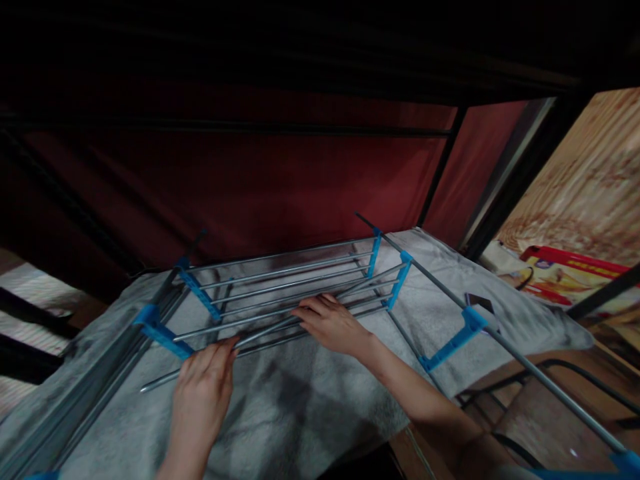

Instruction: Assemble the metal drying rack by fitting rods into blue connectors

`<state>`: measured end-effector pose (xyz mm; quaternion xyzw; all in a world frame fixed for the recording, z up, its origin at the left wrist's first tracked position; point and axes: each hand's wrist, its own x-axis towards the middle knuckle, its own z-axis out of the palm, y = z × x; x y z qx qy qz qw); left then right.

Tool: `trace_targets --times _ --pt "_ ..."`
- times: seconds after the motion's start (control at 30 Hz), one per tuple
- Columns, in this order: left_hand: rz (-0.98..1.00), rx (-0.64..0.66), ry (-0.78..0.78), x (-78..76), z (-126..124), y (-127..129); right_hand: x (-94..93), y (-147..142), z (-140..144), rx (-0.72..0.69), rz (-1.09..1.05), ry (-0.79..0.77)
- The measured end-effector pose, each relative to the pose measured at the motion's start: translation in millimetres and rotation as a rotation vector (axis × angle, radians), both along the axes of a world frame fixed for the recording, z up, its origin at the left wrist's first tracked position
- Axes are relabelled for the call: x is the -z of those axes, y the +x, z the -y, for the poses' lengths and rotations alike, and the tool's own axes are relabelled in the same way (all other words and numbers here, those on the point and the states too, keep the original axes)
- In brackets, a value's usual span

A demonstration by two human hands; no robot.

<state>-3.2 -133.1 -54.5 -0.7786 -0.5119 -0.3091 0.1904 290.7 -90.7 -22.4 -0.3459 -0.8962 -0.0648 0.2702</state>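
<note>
Left hand: left hand [203,390], nearest to camera, fingers together and slightly bent, fingertips resting on front rod of metal rack [280,293]; no closed pinch visible, thumb side hidden.
Right hand: right hand [333,323], laid flat, fingers stretched and close together, pressing on middle rods; holding nothing closed.
Rack place: lying low on grey towel [300,407], between both hands, inside dark frame with red fabric wall [280,180] behind.
Rack build: thin silver rods side by side, joined at ends by blue plastic connectors [163,330], more of them at right end near [397,280].
Weight: probably light, hollow-looking tubes; judged only from thin shape.
Stiffness: rods stiff, but whole grid likely loose at joints, able to fold or twist when lifted from one side.
Surface: smooth metal, likely slippery under bare fingers; plastic parts perhaps giving better hold.
Fragile part: plastic connectors, possibly cracking or popping off under bending.
Where to take hold: best near both ends, beside connectors, wrapping around one rod, not in middle where rods may bend.
Risk: fingers caught between rods closing together.
Nearby: long rod [500,340] with blue clip at right, wooden board [590,180], red and yellow box [570,273].
</note>
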Motion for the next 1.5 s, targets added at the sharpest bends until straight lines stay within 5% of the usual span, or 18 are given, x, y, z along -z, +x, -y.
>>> trace_targets --times 0.23,0.57,0.8,0.97,1.1,1.5 --pt "0.039 -0.098 -0.124 -25.4 4 16 -16.6 -39 0 -0.066 0.100 -0.031" --pt "0.135 -0.053 -0.028 -50.5 -6 23 -25.4 -61 -25 -0.038 0.231 -0.077" --pt "0.346 -0.533 0.087 -79.7 -3 -20 -30.5 -63 -30 -0.022 0.251 -0.117" --pt "0.153 -0.823 -0.350 -100.9 -5 -25 -29.4 -65 -38 -0.008 0.242 -0.094" --pt "0.103 -0.914 -0.501 -104.8 -9 -20 -26.3 -66 -45 -0.013 0.227 -0.095" --pt "0.083 -0.906 -0.485 -97.5 -12 -24 -14.1 -64 -60 -0.021 0.222 -0.129"
